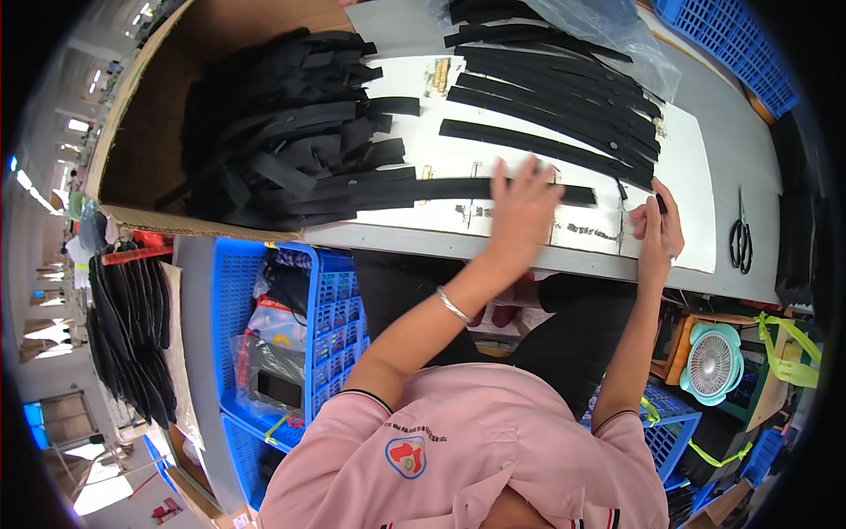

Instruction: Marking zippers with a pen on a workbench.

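Pink shirt (493, 441) is filling the foreground, right up under the camera, and both bare arms are reaching past it to the surface (749, 150). Left hand (523, 212), bracelet (454, 305) shining on its forearm, is spreading open over a black strip (463, 188); that strip is lying lengthwise across the white board (696, 181), one end meeting the pile (282, 132), the other poking out beyond the fingers. Over on the right, the right hand (659, 231) is resting by the board's near edge, fingers bent, a small dark bit showing at the fingertips; whether it's gripping that, I'm not able to tell. Farther up, a row of strips (564, 93) is fanning out side by side, while the pile is spilling from the cardboard box (132, 167) onto the board. Scissors (741, 242) are lying right of the board, clear plastic (608, 35) is crumpling beyond the row, and below, a blue crate (225, 326) and a turquoise fan (712, 363) are flanking the person.
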A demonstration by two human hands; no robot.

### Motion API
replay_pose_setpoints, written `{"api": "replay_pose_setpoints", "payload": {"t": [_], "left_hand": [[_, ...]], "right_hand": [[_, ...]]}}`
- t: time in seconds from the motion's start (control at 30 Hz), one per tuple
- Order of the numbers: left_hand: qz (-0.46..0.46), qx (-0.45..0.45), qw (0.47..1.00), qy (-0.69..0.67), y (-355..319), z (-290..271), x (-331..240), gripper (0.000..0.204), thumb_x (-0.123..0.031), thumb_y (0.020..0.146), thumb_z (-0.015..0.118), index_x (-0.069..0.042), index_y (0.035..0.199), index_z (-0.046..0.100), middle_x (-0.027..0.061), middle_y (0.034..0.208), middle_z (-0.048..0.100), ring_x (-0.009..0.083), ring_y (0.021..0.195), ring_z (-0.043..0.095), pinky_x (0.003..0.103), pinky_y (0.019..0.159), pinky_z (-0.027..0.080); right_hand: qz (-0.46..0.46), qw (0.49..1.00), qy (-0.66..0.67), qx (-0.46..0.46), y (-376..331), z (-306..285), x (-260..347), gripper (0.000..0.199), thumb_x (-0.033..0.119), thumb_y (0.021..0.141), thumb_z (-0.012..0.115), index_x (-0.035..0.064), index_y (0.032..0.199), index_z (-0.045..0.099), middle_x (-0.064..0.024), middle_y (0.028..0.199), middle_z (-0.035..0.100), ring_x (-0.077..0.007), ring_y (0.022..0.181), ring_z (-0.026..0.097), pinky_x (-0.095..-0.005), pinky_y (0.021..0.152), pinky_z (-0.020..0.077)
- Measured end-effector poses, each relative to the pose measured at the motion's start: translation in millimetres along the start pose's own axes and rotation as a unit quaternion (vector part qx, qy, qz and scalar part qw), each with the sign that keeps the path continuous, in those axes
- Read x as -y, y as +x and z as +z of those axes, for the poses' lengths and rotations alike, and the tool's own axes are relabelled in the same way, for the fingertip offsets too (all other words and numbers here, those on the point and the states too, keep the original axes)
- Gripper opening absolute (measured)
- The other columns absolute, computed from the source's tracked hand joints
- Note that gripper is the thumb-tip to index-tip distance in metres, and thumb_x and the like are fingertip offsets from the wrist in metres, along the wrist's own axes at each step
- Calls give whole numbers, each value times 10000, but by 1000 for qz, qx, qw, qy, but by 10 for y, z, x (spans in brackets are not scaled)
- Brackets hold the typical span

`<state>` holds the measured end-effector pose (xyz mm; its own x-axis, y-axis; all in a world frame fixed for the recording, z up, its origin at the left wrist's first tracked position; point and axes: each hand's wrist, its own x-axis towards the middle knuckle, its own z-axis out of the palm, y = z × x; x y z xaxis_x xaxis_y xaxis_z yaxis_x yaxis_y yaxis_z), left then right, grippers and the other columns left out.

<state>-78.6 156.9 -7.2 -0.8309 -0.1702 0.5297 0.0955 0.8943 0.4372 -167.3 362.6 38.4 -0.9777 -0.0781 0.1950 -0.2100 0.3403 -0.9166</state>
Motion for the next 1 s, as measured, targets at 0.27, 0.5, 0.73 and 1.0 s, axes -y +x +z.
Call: {"api": "replay_pose_setpoints", "payload": {"t": [0.27,0.5,0.73,1.0], "left_hand": [[45,102,988,-103,-74,-26,-370,509,-232,965,649,-40,1428,561,157,1514,513,383,1477,368,615,1213,200],[-15,135,991,-5,-470,-513,-91,663,-299,955,690,-33,1517,460,144,1613,406,341,1539,287,669,1210,74],[-111,95,985,92,-612,-862,351,685,-377,980,649,12,1508,453,183,1592,423,358,1525,314,722,1178,31],[-107,79,988,73,-682,-942,474,641,-358,974,676,-34,1497,496,161,1564,468,333,1493,378,692,1194,22]], "right_hand": [[-328,890,-310,64,-448,157,-185,489,44,889,738,96,1361,621,-115,1315,685,-265,1218,650,-424,1075,442],[-264,891,-364,57,-451,-221,-351,514,63,938,706,112,1422,539,-53,1423,639,-249,1381,551,-502,1233,272],[-255,895,-361,57,-472,-233,-346,409,224,1042,588,131,1439,559,-49,1434,624,-244,1392,530,-487,1250,252],[-17,995,-36,92,-465,336,503,308,188,1052,568,43,1304,668,-114,1106,760,-170,1012,701,-339,984,520]]}}
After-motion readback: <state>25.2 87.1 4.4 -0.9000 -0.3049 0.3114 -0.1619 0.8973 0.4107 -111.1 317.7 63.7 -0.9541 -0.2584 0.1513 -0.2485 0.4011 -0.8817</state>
